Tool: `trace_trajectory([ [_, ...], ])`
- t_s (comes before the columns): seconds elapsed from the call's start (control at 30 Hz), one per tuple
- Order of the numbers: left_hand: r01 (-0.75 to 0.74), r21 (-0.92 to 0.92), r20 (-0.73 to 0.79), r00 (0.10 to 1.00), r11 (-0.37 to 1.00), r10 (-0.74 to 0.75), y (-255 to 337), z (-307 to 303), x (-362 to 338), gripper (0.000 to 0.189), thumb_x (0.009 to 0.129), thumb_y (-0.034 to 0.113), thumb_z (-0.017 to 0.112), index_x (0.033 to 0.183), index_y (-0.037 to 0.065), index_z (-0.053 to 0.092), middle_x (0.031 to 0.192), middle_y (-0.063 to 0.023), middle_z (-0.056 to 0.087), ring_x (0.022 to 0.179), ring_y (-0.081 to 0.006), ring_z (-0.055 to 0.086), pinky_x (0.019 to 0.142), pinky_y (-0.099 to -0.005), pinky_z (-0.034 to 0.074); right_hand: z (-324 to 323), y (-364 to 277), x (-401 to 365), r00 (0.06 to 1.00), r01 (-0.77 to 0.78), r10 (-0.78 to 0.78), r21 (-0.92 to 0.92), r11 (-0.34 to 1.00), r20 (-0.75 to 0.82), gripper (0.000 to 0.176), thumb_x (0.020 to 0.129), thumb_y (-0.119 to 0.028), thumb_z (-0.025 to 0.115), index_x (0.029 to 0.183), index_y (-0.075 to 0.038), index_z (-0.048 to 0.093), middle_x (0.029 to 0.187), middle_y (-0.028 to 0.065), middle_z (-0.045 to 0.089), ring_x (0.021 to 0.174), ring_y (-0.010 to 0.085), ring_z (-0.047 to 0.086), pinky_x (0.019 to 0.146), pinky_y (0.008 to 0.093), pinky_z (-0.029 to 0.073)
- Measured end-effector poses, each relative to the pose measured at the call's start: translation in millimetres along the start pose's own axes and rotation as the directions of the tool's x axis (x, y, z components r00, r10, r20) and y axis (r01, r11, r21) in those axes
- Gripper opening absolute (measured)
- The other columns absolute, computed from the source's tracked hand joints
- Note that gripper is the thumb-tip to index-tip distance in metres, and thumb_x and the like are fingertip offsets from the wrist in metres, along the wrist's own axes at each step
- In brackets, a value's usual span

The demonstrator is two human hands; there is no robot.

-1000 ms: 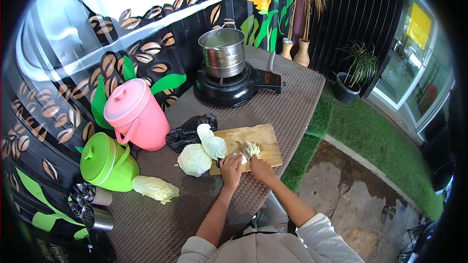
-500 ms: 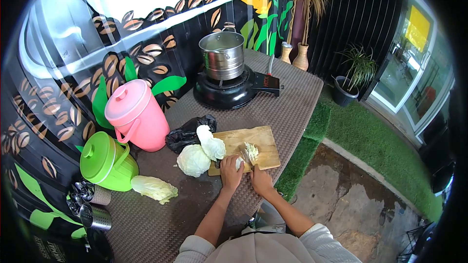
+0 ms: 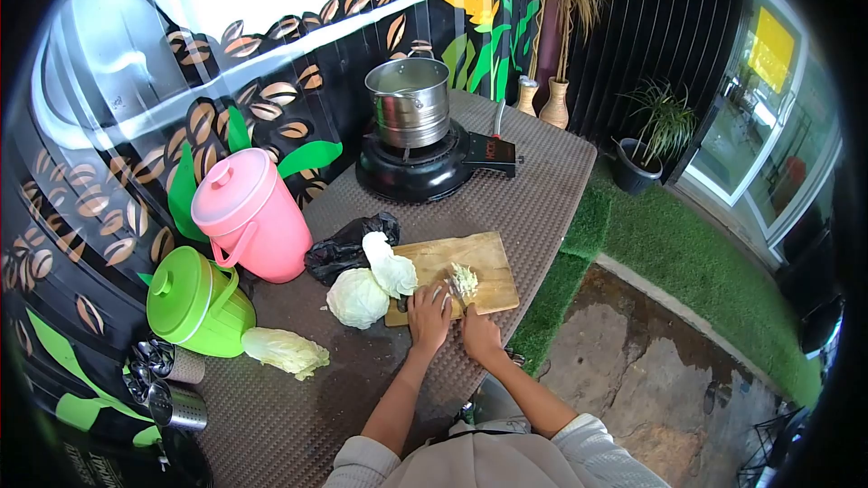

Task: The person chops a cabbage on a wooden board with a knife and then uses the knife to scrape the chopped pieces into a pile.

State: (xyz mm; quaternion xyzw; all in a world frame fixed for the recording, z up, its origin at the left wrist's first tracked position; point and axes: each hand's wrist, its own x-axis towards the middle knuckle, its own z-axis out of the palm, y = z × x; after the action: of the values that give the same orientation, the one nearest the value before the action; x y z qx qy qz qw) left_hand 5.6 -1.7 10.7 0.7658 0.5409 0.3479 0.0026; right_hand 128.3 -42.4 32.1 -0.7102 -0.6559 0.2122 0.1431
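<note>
On the wooden cutting board (image 3: 493, 262) lies a small heap of finely chopped cabbage (image 3: 464, 281). My right hand (image 3: 481, 334) is closed round a knife (image 3: 457, 295), its blade pointing away from me beside the heap. Curled fingers of my left hand (image 3: 429, 314) press on a pale piece of cabbage at the board's near edge, mostly hidden under them. Just left of that hand sit a round cabbage (image 3: 358, 298) and a loose cabbage leaf (image 3: 391, 267), which overlaps the board's left side.
Behind the cabbage is a black plastic bag (image 3: 353, 244). A steel pot (image 3: 411, 108) stands on a black portable stove (image 3: 416, 167). To the left are a pink jug (image 3: 249, 217), a green jug (image 3: 201, 303), a napa cabbage (image 3: 285, 351) and steel utensil holders (image 3: 178, 405).
The fingers of my left hand have shifted over the pale piece, so less of it shows. The knife has moved slightly left. The camera view has shifted a little.
</note>
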Motion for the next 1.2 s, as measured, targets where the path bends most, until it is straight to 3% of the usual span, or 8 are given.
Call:
trace_trajectory([
  [0.27, 0.02, 0.01, -0.011, 1.0, 1.0, -0.02, -1, 2, 1, 0.027, 0.088, 0.022, 0.053, 0.11, 0.009, 0.061, 0.118, -0.0021, 0.056, 0.112, -0.0248, 0.045, 0.092, -0.0405, 0.033, 9, -5, 6, 0.996, 0.052, -0.059, -0.108, 0.993, -0.063, 0.02, 0.086, -0.013, 0.049, 0.099, 0.0, 0.042, 0.077, 0.0226, 0.064, 0.071, 0.0406, 0.064, 0.064, 0.0493, 0.052],
  [0.43, -0.001, 0.043, 0.018, 1.0, 0.999, 0.0, -1, -1, 1, 0.029, 0.088, 0.023, 0.053, 0.111, 0.009, 0.06, 0.117, -0.0026, 0.057, 0.111, -0.0242, 0.046, 0.092, -0.0401, 0.034, -22, -13, 33, 0.99, 0.129, -0.125, -0.084, 0.988, 0.061, 0.023, 0.082, -0.007, 0.05, 0.101, 0.004, 0.043, 0.081, 0.0242, 0.064, 0.078, 0.0401, 0.065, 0.068, 0.0468, 0.052],
  [0.47, -0.01, 0.029, -0.004, 1.0, 1.0, 0.01, -2, 0, 1, 0.029, 0.087, 0.023, 0.053, 0.112, 0.008, 0.06, 0.117, -0.0034, 0.057, 0.11, -0.0242, 0.047, 0.092, -0.0402, 0.034, -25, -14, 36, 0.993, 0.106, -0.097, -0.129, 0.986, 0.069, 0.034, 0.073, -0.006, 0.064, 0.099, 0.004, 0.044, 0.083, 0.0219, 0.065, 0.079, 0.0362, 0.066, 0.067, 0.0413, 0.054],
  [0.6, 0.007, -0.052, -0.049, 0.999, 0.999, -0.01, -3, -1, 1, 0.031, 0.087, 0.023, 0.055, 0.112, 0.007, 0.059, 0.116, -0.0058, 0.06, 0.109, -0.0246, 0.049, 0.092, -0.0405, 0.035, -19, -20, 20, 0.993, 0.084, -0.073, -0.122, 0.989, 0.091, 0.029, 0.079, -0.01, 0.06, 0.1, 0.004, 0.045, 0.083, 0.0222, 0.064, 0.078, 0.0363, 0.066, 0.066, 0.0416, 0.054],
  [0.77, 0.045, -0.088, -0.033, 0.998, 0.995, -0.048, -5, 3, 1, 0.03, 0.087, 0.024, 0.057, 0.111, 0.006, 0.059, 0.115, -0.0063, 0.061, 0.11, -0.0256, 0.049, 0.093, -0.0405, 0.034, 17, -9, 24, 0.993, 0.032, -0.038, -0.059, 0.998, -0.11, 0.021, 0.083, -0.011, 0.049, 0.099, 0.003, 0.045, 0.076, 0.0234, 0.064, 0.071, 0.0385, 0.065, 0.062, 0.0446, 0.053],
  [0.9, 0.055, -0.108, -0.035, 0.998, 0.993, -0.059, -3, 0, -1, 0.029, 0.086, 0.023, 0.059, 0.11, 0.005, 0.058, 0.116, -0.0101, 0.06, 0.109, -0.0283, 0.05, 0.093, -0.0421, 0.037, -13, -9, 29, 0.986, 0.156, -0.161, -0.101, 0.983, -0.041, 0.018, 0.085, -0.012, 0.047, 0.098, 0.0, 0.045, 0.073, 0.0235, 0.064, 0.069, 0.0376, 0.066, 0.06, 0.0451, 0.054],
  [1.0, 0.122, -0.287, -0.08, 0.985, 0.95, -0.15, -4, 5, -2, 0.03, 0.083, 0.019, 0.063, 0.108, 0.003, 0.058, 0.115, -0.0148, 0.059, 0.109, -0.031, 0.051, 0.091, -0.0421, 0.041, -11, -9, 19, 0.988, 0.153, -0.153, -0.115, 0.982, 0.005, 0.017, 0.085, -0.011, 0.047, 0.098, 0.0, 0.045, 0.074, 0.0241, 0.064, 0.07, 0.0383, 0.065, 0.06, 0.0456, 0.054],
  [1.2, 0.037, -0.24, -0.167, 0.983, 0.97, -0.079, -9, 11, -4, 0.022, 0.081, 0.012, 0.065, 0.098, -0.001, 0.063, 0.108, -0.017, 0.061, 0.11, -0.0323, 0.052, 0.09, -0.0405, 0.044, 1, -5, 19, 0.999, 0.022, -0.025, -0.084, 0.996, -0.029, 0.021, 0.082, -0.009, 0.05, 0.098, 0.003, 0.045, 0.077, 0.025, 0.064, 0.072, 0.0392, 0.065, 0.063, 0.0459, 0.053],
])
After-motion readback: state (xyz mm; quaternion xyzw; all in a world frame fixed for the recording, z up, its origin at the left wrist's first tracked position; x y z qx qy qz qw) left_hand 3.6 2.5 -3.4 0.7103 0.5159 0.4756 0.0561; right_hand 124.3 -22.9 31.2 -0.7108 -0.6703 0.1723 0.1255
